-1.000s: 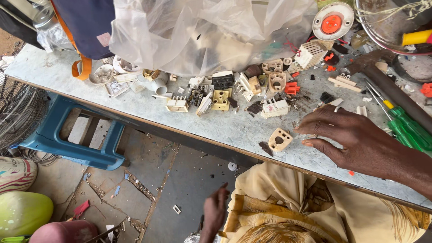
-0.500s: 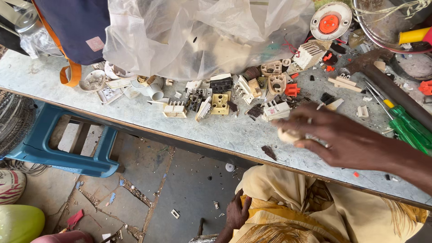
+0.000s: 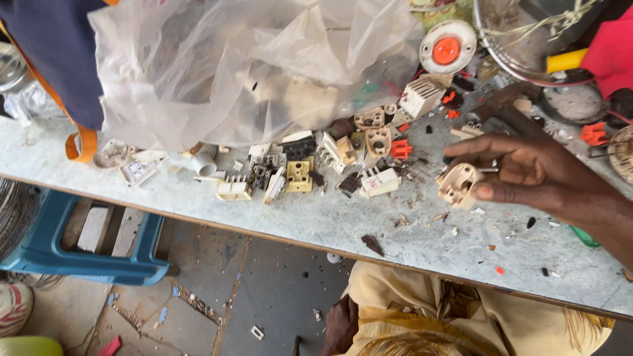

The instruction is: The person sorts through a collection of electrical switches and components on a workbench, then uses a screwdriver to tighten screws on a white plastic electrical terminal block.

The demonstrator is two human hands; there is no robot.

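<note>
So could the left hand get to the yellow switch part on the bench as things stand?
Probably not without moving up first: the left hand is down at the lap, below the bench edge, while the yellow switch part lies on top. Nothing covers the part itself.

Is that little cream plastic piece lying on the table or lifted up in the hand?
Lifted up. The right hand pinches the cream plastic piece above the table.

Socket parts (image 3: 310, 168) lie on the table (image 3: 277, 221), before the plastic bag (image 3: 244, 66).
</note>
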